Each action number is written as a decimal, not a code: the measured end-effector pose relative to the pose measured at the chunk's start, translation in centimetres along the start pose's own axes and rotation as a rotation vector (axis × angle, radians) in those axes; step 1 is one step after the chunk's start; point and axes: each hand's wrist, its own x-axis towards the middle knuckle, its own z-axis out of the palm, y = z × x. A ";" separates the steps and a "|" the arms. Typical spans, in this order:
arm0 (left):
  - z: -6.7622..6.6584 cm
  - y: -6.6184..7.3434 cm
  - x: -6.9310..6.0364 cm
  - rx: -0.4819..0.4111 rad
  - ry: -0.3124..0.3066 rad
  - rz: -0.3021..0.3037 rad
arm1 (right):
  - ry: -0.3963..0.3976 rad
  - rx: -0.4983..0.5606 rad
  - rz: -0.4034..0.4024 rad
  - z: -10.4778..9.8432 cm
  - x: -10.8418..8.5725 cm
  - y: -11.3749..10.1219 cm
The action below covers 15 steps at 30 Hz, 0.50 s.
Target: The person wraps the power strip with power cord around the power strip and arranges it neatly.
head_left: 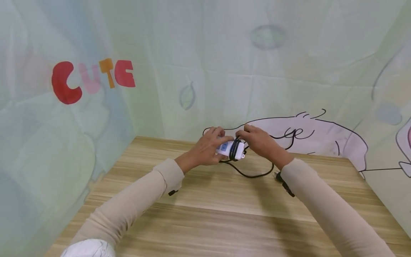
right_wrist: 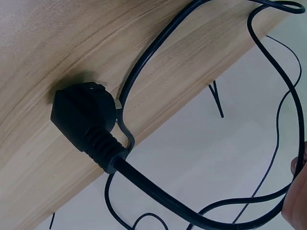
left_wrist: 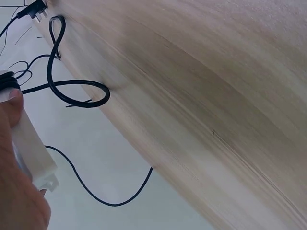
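Note:
A white power strip [head_left: 240,151] with blue sockets is held above the far part of the table by my left hand [head_left: 207,148], thumb and fingers on its two sides. Several turns of black cord [head_left: 234,150] wrap tightly round the strip's right end. My right hand [head_left: 259,141] pinches the cord beside these turns. A loose loop hangs below the strip, and more cord trails to the right. Close up in the right wrist view is the black plug [right_wrist: 84,115] on the cord, with only a little of the right hand [right_wrist: 296,203] at the edge. The left wrist view shows the strip's white casing [left_wrist: 33,148].
The wood-grain table [head_left: 205,221] ends at a pale printed cloth wall [head_left: 224,89] behind my hands. Another printed wall with coloured letters [head_left: 66,84] stands at the left. A small black piece [head_left: 172,192] shows beneath my left sleeve.

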 end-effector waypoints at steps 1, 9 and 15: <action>0.0 0.0 0.0 -0.004 -0.007 -0.003 | -0.004 0.030 0.005 0.1 0.0 0.0; 0.2 0.4 -0.3 -0.046 -0.061 -0.029 | -0.054 0.180 0.093 1.0 -0.7 0.0; 0.5 0.3 -0.3 -0.089 -0.024 -0.028 | -0.030 0.215 0.143 1.7 -0.8 -0.1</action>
